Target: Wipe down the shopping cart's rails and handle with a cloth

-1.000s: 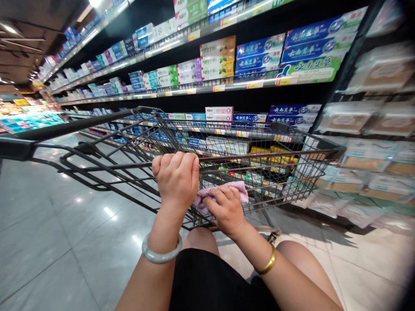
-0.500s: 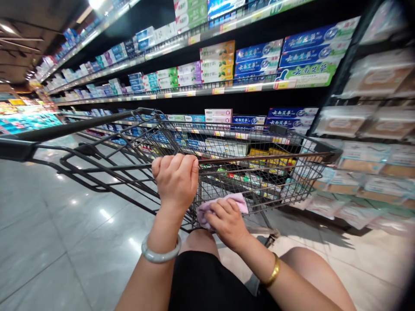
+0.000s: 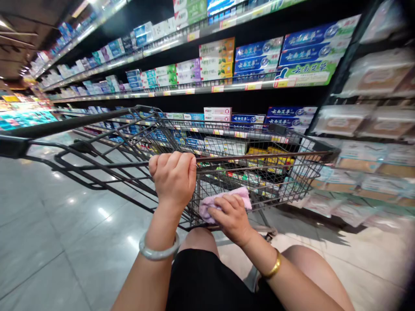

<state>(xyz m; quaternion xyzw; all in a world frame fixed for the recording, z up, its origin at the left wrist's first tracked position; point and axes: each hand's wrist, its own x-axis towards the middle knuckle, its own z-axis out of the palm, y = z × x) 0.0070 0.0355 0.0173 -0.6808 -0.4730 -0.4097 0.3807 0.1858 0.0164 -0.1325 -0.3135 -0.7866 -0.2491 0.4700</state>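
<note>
A dark metal shopping cart (image 3: 259, 158) stands across the view in front of me, its wire basket towards the right and its handle end at the far left. My left hand (image 3: 173, 177), with a pale bangle at the wrist, is wrapped round the cart's top side rail. Lower and to the right, my right hand (image 3: 228, 216) presses a pink cloth (image 3: 207, 209) against the wire side of the basket. Its fingers are curled over the cloth, and a gold bracelet is on that wrist.
Behind the cart, long shelves (image 3: 194, 90) hold rows of toothpaste boxes (image 3: 259, 58). Packaged goods (image 3: 343, 121) hang on a rack at the right. My knees are just below the basket, above the tiled floor (image 3: 39, 224).
My right hand and the pink cloth have shifted slightly right and up along the basket wires. My left hand keeps its hold on the rail. The view has moved a little.
</note>
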